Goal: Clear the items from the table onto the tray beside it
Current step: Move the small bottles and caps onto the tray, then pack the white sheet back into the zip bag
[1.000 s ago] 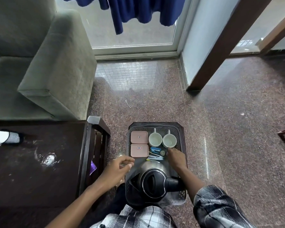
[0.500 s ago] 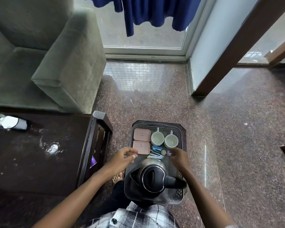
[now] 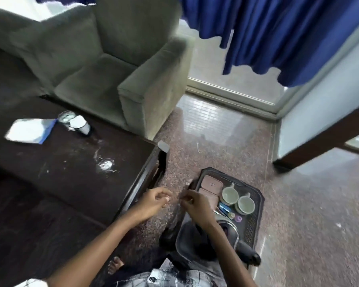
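While both hands [image 3: 153, 200] [image 3: 195, 206] hover near the tray [image 3: 260, 204], the glass [image 3: 65, 119] lies well apart

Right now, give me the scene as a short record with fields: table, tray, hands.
table: white paper, glass beside it, wet patch
tray: on floor beside table; kettle, two cups, two pink boxes, sachets
hands: left hand and right hand between table and tray, fingers curled; blur hides any hold
to clear: paper, glass

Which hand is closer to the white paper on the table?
Left. The left hand is beside the table's edge, nearer the white paper; the right hand is farther, at the tray's rim.
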